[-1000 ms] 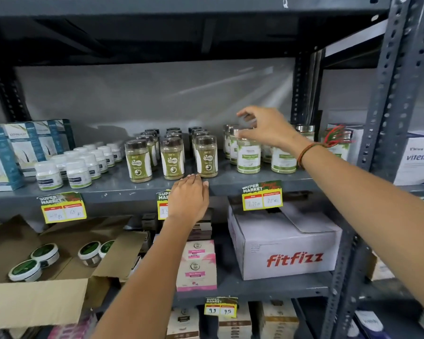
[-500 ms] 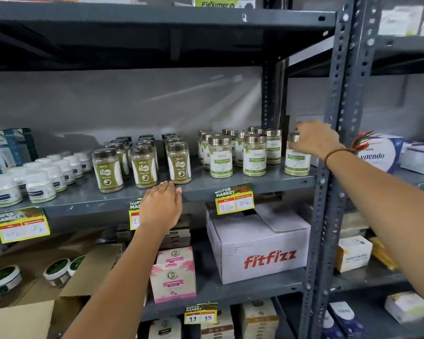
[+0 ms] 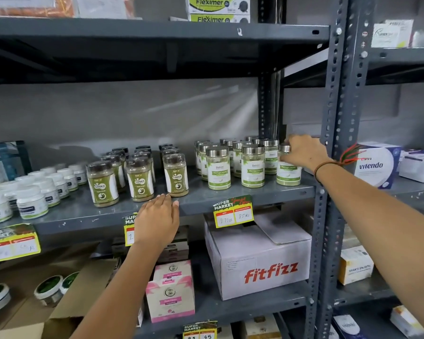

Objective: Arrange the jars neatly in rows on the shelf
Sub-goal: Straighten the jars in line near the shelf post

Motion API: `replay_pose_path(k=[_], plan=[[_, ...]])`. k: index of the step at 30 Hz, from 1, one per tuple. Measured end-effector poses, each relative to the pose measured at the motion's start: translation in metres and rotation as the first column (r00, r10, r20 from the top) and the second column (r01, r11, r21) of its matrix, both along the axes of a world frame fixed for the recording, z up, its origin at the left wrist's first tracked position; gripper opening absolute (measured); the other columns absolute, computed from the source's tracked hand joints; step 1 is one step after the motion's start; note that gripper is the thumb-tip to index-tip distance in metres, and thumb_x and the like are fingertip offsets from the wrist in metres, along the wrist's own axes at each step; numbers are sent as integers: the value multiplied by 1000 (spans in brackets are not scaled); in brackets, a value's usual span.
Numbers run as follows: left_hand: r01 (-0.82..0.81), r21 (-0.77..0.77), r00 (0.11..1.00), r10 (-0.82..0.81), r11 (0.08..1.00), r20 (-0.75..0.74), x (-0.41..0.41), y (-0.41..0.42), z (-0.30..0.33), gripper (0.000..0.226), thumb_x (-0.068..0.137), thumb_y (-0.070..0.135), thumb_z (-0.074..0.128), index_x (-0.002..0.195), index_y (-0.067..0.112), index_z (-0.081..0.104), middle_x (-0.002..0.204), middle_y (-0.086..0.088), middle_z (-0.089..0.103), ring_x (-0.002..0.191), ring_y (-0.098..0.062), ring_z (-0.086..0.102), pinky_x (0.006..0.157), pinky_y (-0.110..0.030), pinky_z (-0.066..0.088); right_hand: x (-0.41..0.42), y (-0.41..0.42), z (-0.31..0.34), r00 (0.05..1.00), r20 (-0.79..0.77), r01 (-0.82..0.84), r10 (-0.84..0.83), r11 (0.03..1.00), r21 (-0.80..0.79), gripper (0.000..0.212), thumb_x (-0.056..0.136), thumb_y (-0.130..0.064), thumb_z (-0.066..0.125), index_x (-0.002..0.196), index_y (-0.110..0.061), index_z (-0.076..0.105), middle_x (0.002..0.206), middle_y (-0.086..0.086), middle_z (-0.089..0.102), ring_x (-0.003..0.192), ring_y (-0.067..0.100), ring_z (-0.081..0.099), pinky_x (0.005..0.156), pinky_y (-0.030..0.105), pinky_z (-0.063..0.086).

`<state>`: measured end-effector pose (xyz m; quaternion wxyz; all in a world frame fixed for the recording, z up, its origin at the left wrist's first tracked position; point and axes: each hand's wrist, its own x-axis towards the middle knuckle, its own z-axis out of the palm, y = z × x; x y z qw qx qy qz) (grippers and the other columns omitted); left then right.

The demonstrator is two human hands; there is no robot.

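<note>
Silver-lidded jars with white and green labels (image 3: 218,168) stand in rows at the right of the grey shelf (image 3: 201,201). My right hand (image 3: 304,152) grips the lid of the rightmost silver-lidded jar (image 3: 288,173), which stands upright by the shelf post. Dark-lidded jars of green powder (image 3: 140,182) stand in rows in the middle. My left hand (image 3: 157,218) lies flat on the shelf's front edge below them, fingers together, holding nothing. Small white jars (image 3: 32,203) fill the left part.
A grey perforated post (image 3: 333,167) rises just right of my right hand. A "fitfizz" carton (image 3: 260,260) and pink boxes (image 3: 171,292) sit on the shelf below. An open cardboard box with round tins (image 3: 48,291) is at lower left. Yellow price tags (image 3: 233,212) hang from the shelf edge.
My right hand moved right from the middle silver-lidded jars to the rightmost jar and now holds its lid. The view has panned right. My left hand stayed on the shelf edge.
</note>
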<state>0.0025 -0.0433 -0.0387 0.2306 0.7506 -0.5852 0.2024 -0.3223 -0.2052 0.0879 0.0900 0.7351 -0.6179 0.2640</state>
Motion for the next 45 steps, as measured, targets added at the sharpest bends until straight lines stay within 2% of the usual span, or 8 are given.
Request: replay_pose_path(k=[4,11,22,27,30,35,39,45], plan=[[-3,-8,1000,3,1000,8,0,0,-1,48,98,36,28,126,8,55,131,-11,60,122,-28,53,103,-41,40,0,-10,5,983,126,-148,135,984,95,62,76,-35,76,131,-18,54,114,14,64,102,34,61,86,42,52],[-3,-22,1000,4,1000,14,1,0,-1,47,99,36,29,127,8,55,132,-11,59,124,-26,52,106,-40,38,-6,-25,5,936,263,-272,234,955,119,58,74,-21,81,126,-18,58,116,9,62,102,25,58,82,31,46],[1,-30,1000,-1,1000,9,0,0,-2,47,99,36,31,128,7,55,133,-12,59,125,-26,51,106,-41,37,-6,-28,3,939,245,-274,241,956,109,57,75,-20,80,127,-18,57,121,11,61,106,28,58,90,39,49],[0,-19,1000,1,1000,12,0,0,-1,48,99,37,30,129,8,54,134,-12,57,127,-25,49,107,-40,36,-5,-25,3,943,243,-258,229,962,93,77,77,-25,78,144,-18,41,136,17,50,119,35,51,99,42,44],[0,-20,1000,1,1000,13,0,0,-1,49,99,37,30,129,7,54,134,-12,57,127,-25,49,108,-40,36,-4,-19,6,931,256,-272,262,962,7,76,79,-30,76,145,-19,40,141,17,45,128,35,44,104,45,40],[-5,-38,1000,6,999,8,0,0,-2,48,98,37,32,128,7,55,133,-12,59,125,-25,51,107,-39,37,17,-2,13,912,155,-365,380,924,-117,63,81,-40,72,137,-19,50,137,15,51,127,34,46,103,44,40],[-8,-28,1000,8,1000,7,1,-1,-2,48,98,37,31,129,8,54,134,-11,58,127,-24,50,107,-39,37,36,6,12,903,46,-424,428,902,-78,57,81,-45,69,130,-18,57,129,11,58,118,29,54,99,45,43],[-6,-30,1000,6,1000,11,0,-1,-1,48,99,38,30,129,9,54,134,-11,58,126,-24,50,107,-39,37,50,0,4,941,-129,-318,311,948,-33,72,83,-64,56,140,-20,48,140,8,54,131,25,47,116,53,11]])
